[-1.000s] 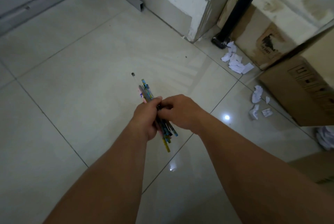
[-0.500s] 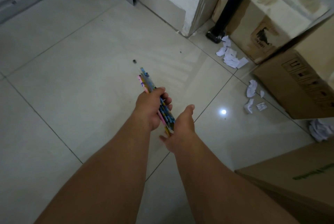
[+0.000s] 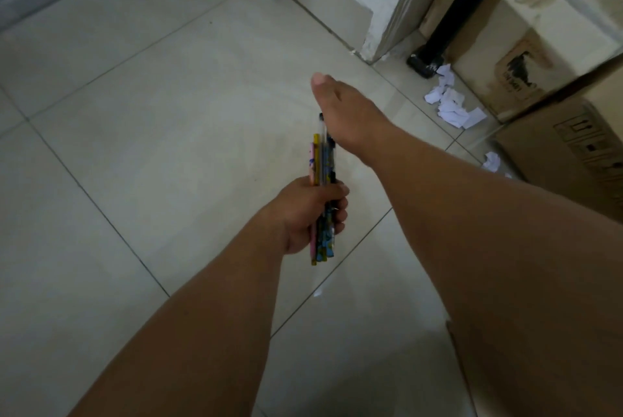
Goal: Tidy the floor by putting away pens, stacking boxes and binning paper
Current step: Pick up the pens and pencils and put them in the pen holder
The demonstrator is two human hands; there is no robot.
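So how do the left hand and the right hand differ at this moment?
The left hand has its fingers curled round a bundle of pens; the right hand holds nothing. The left hand is closed, while the right hand is stretched out straight. The left hand sits nearer the camera; the right hand reaches further ahead, past the pens' upper ends. Both are bare and held above the tiled floor.

One wide-angle camera, worn on the person's head, looks forward and steeply down onto the tiled floor (image 3: 135,180). Both forearms enter from the bottom edge, close to the lens. The left hand (image 3: 303,214), gripping pens (image 3: 323,160), sits near the frame's centre, with the right hand (image 3: 344,113) just above it. Cardboard boxes (image 3: 573,153) and paper scraps (image 3: 451,106) fill the upper right, farther off.
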